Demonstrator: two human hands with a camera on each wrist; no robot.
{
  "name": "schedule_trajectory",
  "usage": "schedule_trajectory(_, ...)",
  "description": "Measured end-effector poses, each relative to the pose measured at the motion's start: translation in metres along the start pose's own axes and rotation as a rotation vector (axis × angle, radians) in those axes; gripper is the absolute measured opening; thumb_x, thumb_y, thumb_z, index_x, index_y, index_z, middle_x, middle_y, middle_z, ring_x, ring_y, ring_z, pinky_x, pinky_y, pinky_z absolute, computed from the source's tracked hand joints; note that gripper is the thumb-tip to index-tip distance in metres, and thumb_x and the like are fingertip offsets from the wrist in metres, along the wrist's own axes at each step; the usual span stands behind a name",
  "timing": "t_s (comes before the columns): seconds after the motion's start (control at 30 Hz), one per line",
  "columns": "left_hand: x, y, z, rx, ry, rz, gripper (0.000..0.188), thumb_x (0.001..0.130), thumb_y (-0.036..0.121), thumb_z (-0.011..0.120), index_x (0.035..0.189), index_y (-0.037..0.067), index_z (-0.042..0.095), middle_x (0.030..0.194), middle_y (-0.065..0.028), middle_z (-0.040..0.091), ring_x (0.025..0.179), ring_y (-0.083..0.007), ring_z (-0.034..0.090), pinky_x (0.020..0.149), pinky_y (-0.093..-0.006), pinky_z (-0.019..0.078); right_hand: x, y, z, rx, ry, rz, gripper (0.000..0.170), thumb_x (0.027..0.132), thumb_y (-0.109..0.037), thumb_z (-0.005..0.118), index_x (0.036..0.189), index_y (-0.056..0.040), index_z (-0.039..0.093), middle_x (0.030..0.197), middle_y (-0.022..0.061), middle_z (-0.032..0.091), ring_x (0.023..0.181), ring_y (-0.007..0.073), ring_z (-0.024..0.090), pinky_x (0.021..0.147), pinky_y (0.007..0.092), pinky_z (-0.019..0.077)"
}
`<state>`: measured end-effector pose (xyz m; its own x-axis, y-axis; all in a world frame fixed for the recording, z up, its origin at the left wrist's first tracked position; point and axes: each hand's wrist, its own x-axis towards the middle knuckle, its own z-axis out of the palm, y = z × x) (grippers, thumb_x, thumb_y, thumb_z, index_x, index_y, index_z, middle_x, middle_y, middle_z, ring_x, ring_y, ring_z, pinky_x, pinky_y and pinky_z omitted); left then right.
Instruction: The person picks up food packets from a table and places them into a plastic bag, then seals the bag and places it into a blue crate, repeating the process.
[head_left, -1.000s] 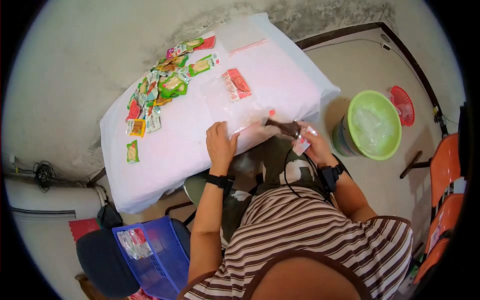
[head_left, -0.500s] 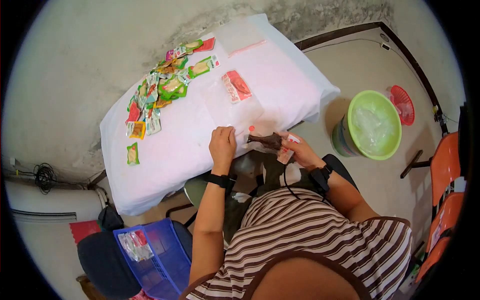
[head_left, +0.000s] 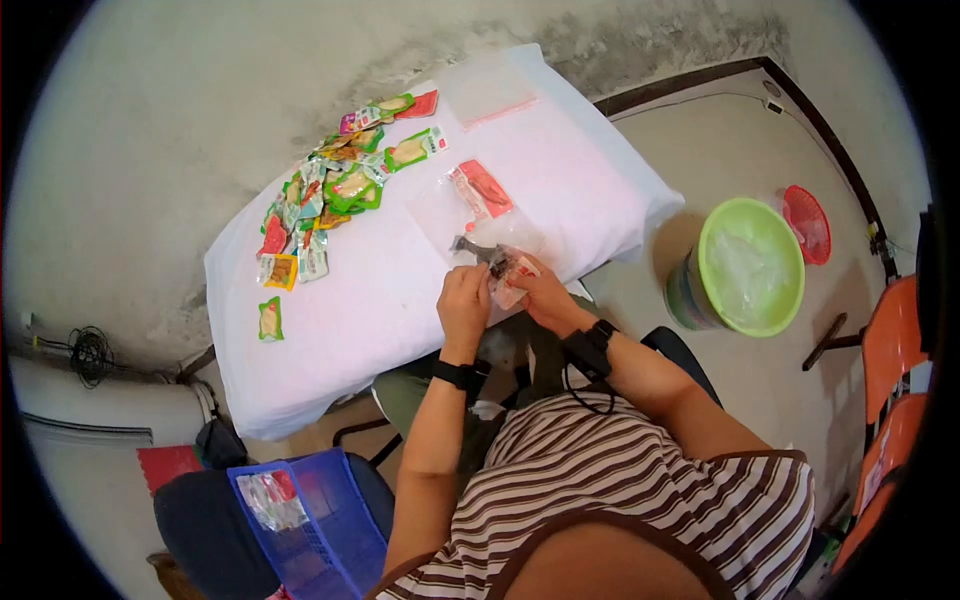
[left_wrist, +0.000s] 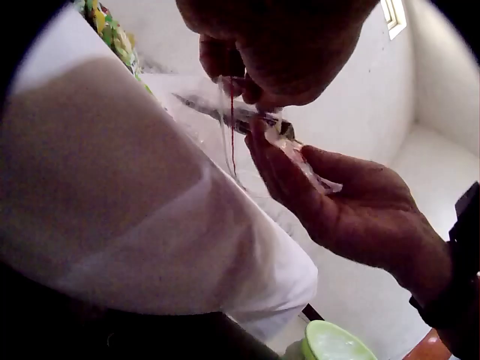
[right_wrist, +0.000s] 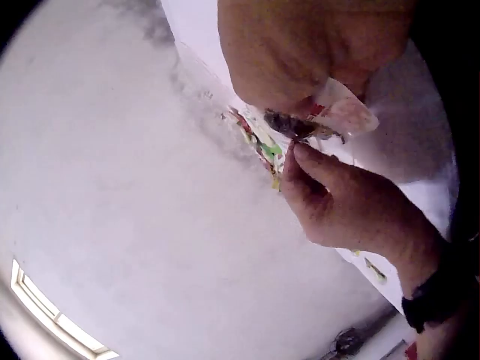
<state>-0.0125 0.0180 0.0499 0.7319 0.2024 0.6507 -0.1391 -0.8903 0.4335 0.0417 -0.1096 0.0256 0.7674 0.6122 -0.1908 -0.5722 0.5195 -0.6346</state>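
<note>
My right hand [head_left: 548,296] grips the printed end of a packet [head_left: 517,280] holding a dark brown, drumstick-shaped piece of meat [head_left: 480,250]. The thin end of the meat points over a clear plastic bag [head_left: 432,212] at the table's front edge. With thumb and fingers, my left hand [head_left: 466,308] pinches the bag's mouth, where a red line [left_wrist: 232,124] runs in the left wrist view. Both hands are close together, the meat [right_wrist: 289,124] between them in the right wrist view. A red printed packet [head_left: 482,188] overlaps the bag's far part.
A heap of small food packets [head_left: 340,185] lies on the white-covered table [head_left: 380,310], one green packet [head_left: 270,320] apart. Another clear bag [head_left: 490,92] is at the far edge. A green bucket [head_left: 707,255] and red basket [head_left: 822,240] stand right; a blue basket [head_left: 335,525] sits left.
The right hand has moved left with the packaged drumstick, from beside the table to the left hand. The left hand has shifted slightly right along the bag's near edge.
</note>
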Motion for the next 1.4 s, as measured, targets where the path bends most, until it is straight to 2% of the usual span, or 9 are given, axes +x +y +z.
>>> schedule_trajectory(0.2,0.001,0.004,-0.001,-0.033,0.032,0.011,0.008,0.075,0.004,0.063,0.083,0.005,0.063,0.076,-0.0095,0.059,0.071,-0.0256,0.057,0.061,-0.0330,0.0468,0.048,0.024,-0.003,0.128,0.064,-0.017,0.032,0.083,0.001,0.048,0.115,-0.0041,0.050,0.090,0.0042,0.058,0.073,0.0128,0.057,0.054,0.0259,0.0463)
schedule_trajectory(0.3,0.000,0.003,-0.001,-0.037,0.016,-0.003,0.010,0.074,0.004,0.063,0.084,0.005,0.063,0.076,-0.0093,0.059,0.072,-0.0255,0.057,0.061,-0.0330,0.0469,0.080,0.046,-0.025,-0.418,-0.104,-0.250,0.031,0.082,0.001,0.047,0.112,-0.0040,0.051,0.088,0.0053,0.057,0.071,0.0151,0.056,0.056,0.0276,0.0470)
schedule_trajectory(0.4,-0.001,0.002,0.000,-0.048,0.005,-0.017,0.011,0.073,0.003,0.063,0.084,0.005,0.063,0.077,-0.0090,0.059,0.072,-0.0254,0.057,0.062,-0.0330,0.0469,0.075,0.030,-0.006,0.321,0.030,0.034,0.031,0.083,-0.002,0.046,0.114,-0.0035,0.048,0.089,0.0077,0.057,0.073,0.0178,0.057,0.061,0.0297,0.0481)
schedule_trajectory(0.5,-0.002,-0.002,-0.002,-0.057,-0.005,-0.038,0.013,0.073,0.002,0.063,0.085,0.006,0.063,0.077,-0.0086,0.059,0.072,-0.0255,0.057,0.062,-0.0331,0.0470,0.069,0.027,-0.028,-0.556,-0.259,-0.042,0.035,0.085,0.000,0.044,0.120,-0.0045,0.043,0.106,0.0108,0.052,0.094,0.0198,0.053,0.080,0.0305,0.0452)
schedule_trajectory(0.57,-0.004,-0.003,-0.002,-0.063,-0.012,-0.052,0.013,0.073,0.002,0.063,0.085,0.006,0.063,0.078,-0.0085,0.059,0.073,-0.0255,0.057,0.062,-0.0330,0.0470,0.032,-0.009,0.011,-0.045,-0.068,0.242,0.040,0.086,-0.002,0.044,0.125,-0.0086,0.039,0.110,0.0117,0.052,0.099,0.0208,0.053,0.082,0.0325,0.0454)
schedule_trajectory(0.67,-0.007,-0.004,0.000,-0.065,-0.024,-0.069,0.014,0.073,0.002,0.062,0.087,0.006,0.063,0.079,-0.0085,0.059,0.073,-0.0260,0.057,0.063,-0.0330,0.0470,0.027,0.006,0.008,0.057,0.110,0.163,0.041,0.088,-0.003,0.042,0.128,-0.0075,0.035,0.114,0.0106,0.050,0.095,0.0221,0.057,0.077,0.0360,0.0495)
schedule_trajectory(0.87,-0.005,-0.002,0.001,-0.087,0.006,-0.043,0.011,0.074,0.005,0.062,0.085,0.007,0.062,0.079,-0.0066,0.058,0.075,-0.0250,0.057,0.062,-0.0331,0.0474,0.049,0.026,0.005,0.346,-0.070,0.050,0.052,0.087,-0.002,0.038,0.137,-0.0072,0.022,0.122,0.0143,0.045,0.108,0.0251,0.049,0.091,0.0389,0.0416)
schedule_trajectory(1.17,-0.006,-0.003,0.006,-0.074,0.020,-0.067,0.015,0.074,0.005,0.063,0.089,0.007,0.063,0.080,-0.0072,0.059,0.074,-0.0252,0.057,0.063,-0.0333,0.0477,0.060,0.013,0.026,0.289,0.124,0.122,0.050,0.089,-0.003,0.035,0.137,-0.0069,0.026,0.124,0.0160,0.044,0.112,0.0269,0.046,0.095,0.0392,0.0393)
schedule_trajectory(1.4,-0.001,-0.011,0.002,-0.085,-0.011,-0.070,0.015,0.074,0.006,0.063,0.089,0.008,0.063,0.081,-0.0071,0.060,0.074,-0.0248,0.057,0.062,-0.0340,0.0482,0.061,0.015,0.012,0.237,-0.111,0.076,0.050,0.092,-0.014,0.043,0.138,-0.0066,0.024,0.130,0.0145,0.039,0.108,0.0266,0.049,0.087,0.0362,0.0434)
